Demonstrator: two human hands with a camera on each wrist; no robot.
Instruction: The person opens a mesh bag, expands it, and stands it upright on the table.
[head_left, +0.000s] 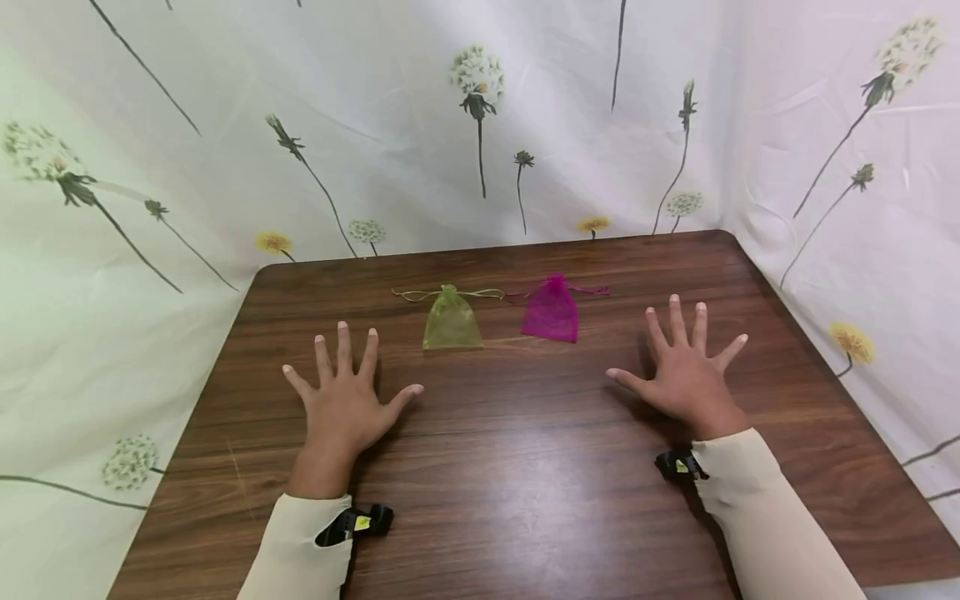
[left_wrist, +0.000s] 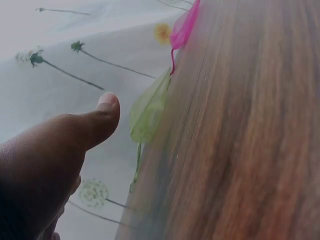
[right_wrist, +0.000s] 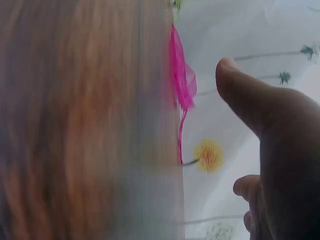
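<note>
Two small sheer drawstring pouches lie toward the back of the wooden table. The green pouch is left of the magenta pouch, and their cords spread sideways at the top. My left hand is spread palm down at the left, nearest the green pouch and apart from it. On the right, my right hand is spread the same way, nearest the magenta pouch without touching it. In the left wrist view the thumb points toward the green pouch. The right wrist view has the magenta pouch beyond the thumb.
The brown wood-grain table has rounded back corners. A white cloth printed with dandelions hangs behind it and along both sides. Black straps with small devices circle both wrists over pale sleeves.
</note>
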